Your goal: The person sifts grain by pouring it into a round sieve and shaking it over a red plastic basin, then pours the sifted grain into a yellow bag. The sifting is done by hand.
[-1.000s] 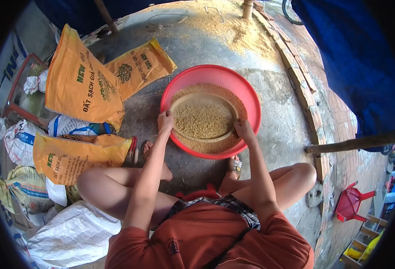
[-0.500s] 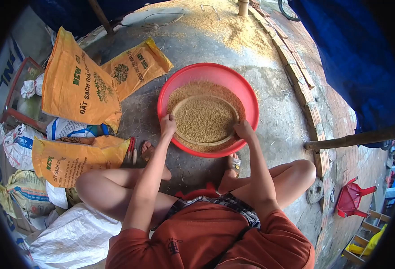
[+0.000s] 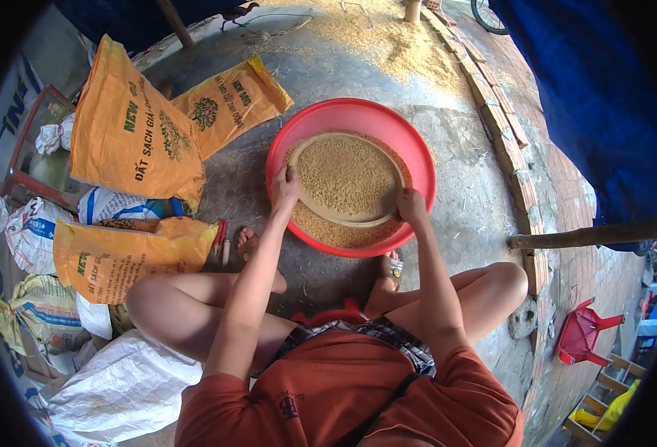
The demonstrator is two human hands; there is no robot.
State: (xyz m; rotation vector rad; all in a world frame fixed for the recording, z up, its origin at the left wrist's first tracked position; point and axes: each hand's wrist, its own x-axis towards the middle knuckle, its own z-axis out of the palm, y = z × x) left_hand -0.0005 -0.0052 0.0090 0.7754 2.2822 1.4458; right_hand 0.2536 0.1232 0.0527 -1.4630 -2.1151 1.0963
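Note:
Both hands hold a round sieve by its pale rim (image 3: 334,220), one on each side. My left hand (image 3: 286,190) is closed around the left edge, and my right hand (image 3: 412,205) grips the right edge. Tan grain (image 3: 347,175) covers the sieve's mesh. Below it is a wide red basin (image 3: 328,112), whose far inner wall shows pink. More grain (image 3: 336,235) lies in the basin and is visible along the near side of the sieve. The sieve overlaps most of the basin's inside in this view.
Orange printed sacks (image 3: 138,130) stand on the left, above a white sack (image 3: 123,391). Loose husks (image 3: 418,56) cover the floor at the back. A brick edging (image 3: 518,175) runs along the right, beside a wooden pole (image 3: 585,236) and an overturned red stool (image 3: 585,333).
The sieve has shifted away from my body and sits at a different slant, both hands moving with it. More grain shows at the basin's near side. A dark bird has appeared at the top.

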